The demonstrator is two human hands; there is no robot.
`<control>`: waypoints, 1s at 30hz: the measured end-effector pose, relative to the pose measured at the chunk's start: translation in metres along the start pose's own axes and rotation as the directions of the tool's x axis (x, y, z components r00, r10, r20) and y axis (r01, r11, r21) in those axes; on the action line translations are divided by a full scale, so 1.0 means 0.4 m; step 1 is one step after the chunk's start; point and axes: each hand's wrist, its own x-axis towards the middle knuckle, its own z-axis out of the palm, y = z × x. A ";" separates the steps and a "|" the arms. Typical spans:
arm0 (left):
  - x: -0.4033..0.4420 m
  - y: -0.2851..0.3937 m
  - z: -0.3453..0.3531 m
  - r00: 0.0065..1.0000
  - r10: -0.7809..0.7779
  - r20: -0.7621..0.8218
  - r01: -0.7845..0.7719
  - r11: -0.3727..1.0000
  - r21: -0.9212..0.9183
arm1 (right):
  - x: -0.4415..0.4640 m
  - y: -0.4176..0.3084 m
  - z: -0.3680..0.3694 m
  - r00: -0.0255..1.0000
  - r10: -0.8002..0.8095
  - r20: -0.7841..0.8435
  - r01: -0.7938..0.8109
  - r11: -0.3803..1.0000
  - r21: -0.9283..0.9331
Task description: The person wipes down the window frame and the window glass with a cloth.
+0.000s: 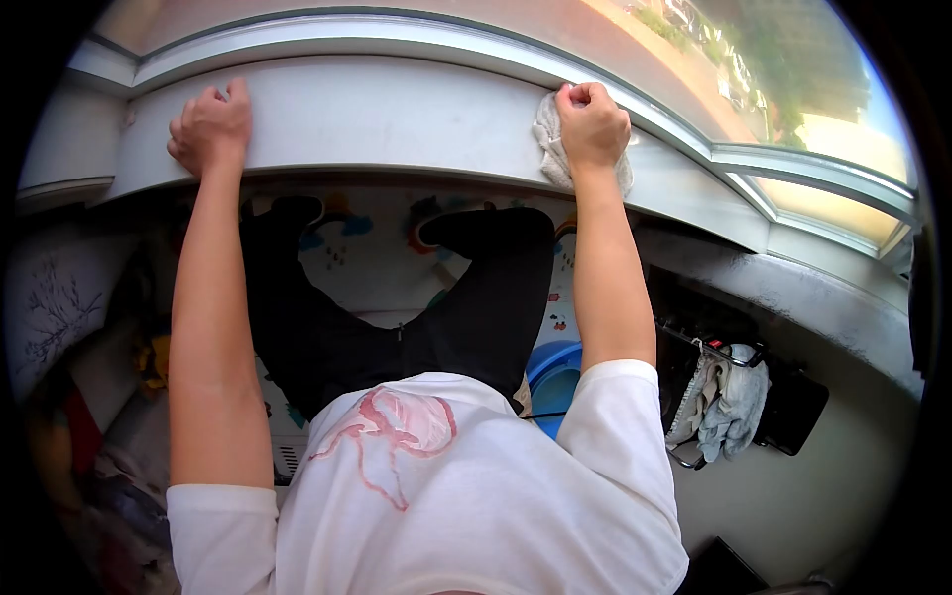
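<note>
A long white windowsill (377,114) runs across in front of me, below the window. On its left part rests my left hand (210,129), its fingers curled in and nothing visible in them. My right hand (593,127) is closed on a pale grey-white cloth (551,149) at the sill's right part. The cloth is bunched under the hand and spreads out on both sides of it, partly over the sill's front edge. The fist hides the middle of the cloth.
The window frame (397,25) borders the sill's far side. Below on the right stands a blue basin (555,372). Several cloths (734,402) hang on a dark rack farther right. A patterned mat (362,263) lies under my legs. Fabric items (129,486) are piled at the lower left.
</note>
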 end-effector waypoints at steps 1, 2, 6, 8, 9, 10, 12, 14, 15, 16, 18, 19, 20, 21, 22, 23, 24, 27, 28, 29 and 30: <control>0.000 0.000 -0.001 1.000 -0.003 0.006 0.003 1.000 -0.001 | 0.002 0.001 0.000 1.000 -0.007 0.004 0.007 1.000 -0.014; 0.000 -0.001 0.000 1.000 -0.008 0.012 0.008 1.000 -0.001 | 0.002 0.002 0.001 1.000 -0.014 0.009 0.015 0.999 -0.028; 0.000 -0.006 0.004 1.000 -0.002 -0.006 0.002 1.000 -0.023 | 0.002 0.005 0.006 1.000 -0.003 0.004 0.004 0.997 -0.082; 0.002 -0.012 0.013 1.000 0.005 -0.021 -0.005 0.999 -0.036 | 0.002 0.010 0.010 1.000 -0.004 0.001 0.004 0.995 -0.103; 0.001 -0.012 0.009 1.000 0.001 -0.001 -0.001 1.000 -0.030 | 0.004 0.012 0.010 0.999 -0.035 0.011 0.036 0.997 -0.064; 0.001 -0.007 0.001 1.000 -0.003 0.018 0.004 1.000 -0.024 | 0.008 0.015 0.009 0.998 -0.068 0.019 0.068 0.997 -0.025; 0.003 -0.014 0.001 1.000 -0.007 0.026 0.008 1.000 -0.023 | 0.018 0.015 0.006 0.991 -0.127 0.037 0.127 0.992 -0.012; 0.008 -0.021 0.011 1.000 0.005 0.005 -0.005 1.000 -0.028 | 0.020 0.012 -0.002 0.984 -0.169 0.058 0.173 0.983 -0.069; 0.010 -0.027 0.013 1.000 0.008 -0.004 -0.008 0.999 -0.043 | 0.021 0.013 -0.002 0.981 -0.187 0.051 0.191 0.978 -0.088; 0.009 -0.033 0.015 1.000 0.011 -0.011 -0.011 0.998 -0.059 | 0.021 0.015 -0.002 0.978 -0.206 0.045 0.209 0.972 -0.108; 0.006 -0.051 0.025 0.999 0.010 -0.049 -0.019 0.982 -0.189 | 0.017 0.020 -0.001 0.971 -0.235 0.039 0.239 0.963 -0.128; 0.012 -0.071 0.038 0.997 0.004 -0.083 -0.029 0.953 -0.302 | 0.016 0.027 0.005 0.968 -0.247 0.035 0.249 0.960 -0.129; 0.022 -0.093 0.048 0.993 -0.004 -0.119 -0.046 0.911 -0.411 | 0.018 0.030 0.008 0.966 -0.257 0.028 0.258 0.957 -0.131; 0.035 -0.123 0.056 0.981 -0.077 -0.176 -0.028 0.848 -0.529 | 0.023 0.029 0.007 0.957 -0.289 0.021 0.289 0.950 -0.116; 0.048 -0.166 0.063 0.963 -0.155 -0.222 -0.023 0.770 -0.638 | 0.026 0.021 0.002 0.948 -0.319 0.014 0.319 0.942 -0.104; 0.053 -0.204 0.068 0.939 -0.235 -0.251 -0.026 0.679 -0.734 | 0.028 0.017 -0.002 0.938 -0.348 0.012 0.347 0.933 -0.092; 0.054 -0.236 0.066 0.897 -0.380 -0.224 0.065 0.616 -0.785 | 0.032 0.017 -0.001 0.926 -0.378 0.001 0.377 0.922 -0.084; 0.028 -0.235 -0.003 0.634 -0.766 0.109 0.353 0.162 -0.921 | 0.040 0.020 0.007 0.906 -0.423 -0.023 0.420 0.905 -0.074; 0.024 -0.191 -0.049 0.469 -0.848 0.245 0.317 -0.097 -0.944 | 0.036 0.020 0.005 0.913 -0.406 -0.022 0.403 0.912 -0.079; 0.046 -0.226 -0.022 0.487 -0.814 0.318 0.302 -0.185 -0.935 | 0.034 0.022 0.005 0.920 -0.390 -0.019 0.388 0.918 -0.084; 0.097 -0.293 0.027 0.505 -0.771 0.387 0.289 -0.272 -0.918 | 0.031 0.028 0.008 0.925 -0.378 -0.024 0.374 0.922 -0.096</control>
